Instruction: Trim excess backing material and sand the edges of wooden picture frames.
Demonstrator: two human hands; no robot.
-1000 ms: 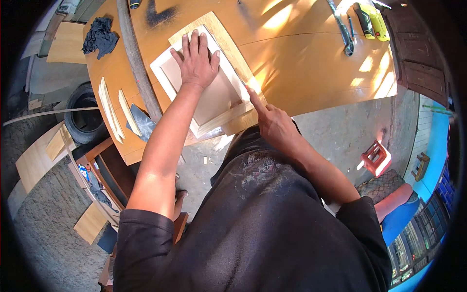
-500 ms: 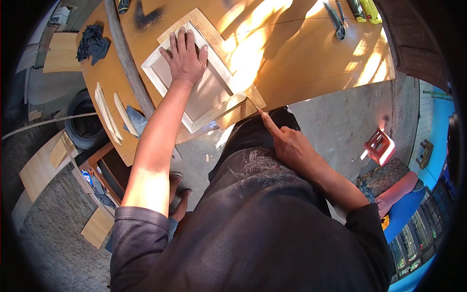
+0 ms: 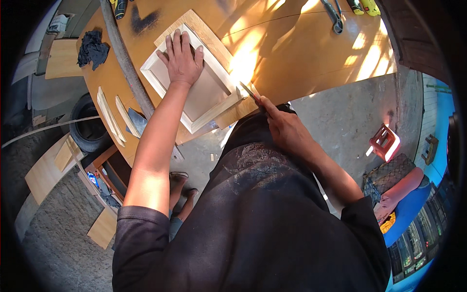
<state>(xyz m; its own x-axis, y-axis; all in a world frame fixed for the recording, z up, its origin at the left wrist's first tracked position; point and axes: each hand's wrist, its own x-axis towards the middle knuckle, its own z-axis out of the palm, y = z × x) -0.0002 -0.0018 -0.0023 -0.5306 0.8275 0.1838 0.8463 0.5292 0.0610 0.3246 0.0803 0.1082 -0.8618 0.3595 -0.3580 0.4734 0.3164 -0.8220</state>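
Plainly, the framed panel (image 3: 208, 95) lies at the table's (image 3: 311, 63) near edge, with open room to its right. On it the left hand (image 3: 183, 65) spreads flat, gripping nothing; beside its near right corner the right hand (image 3: 282, 124) closes round a thin tool (image 3: 249, 91), handle mostly hidden, tip hard to distinguish.
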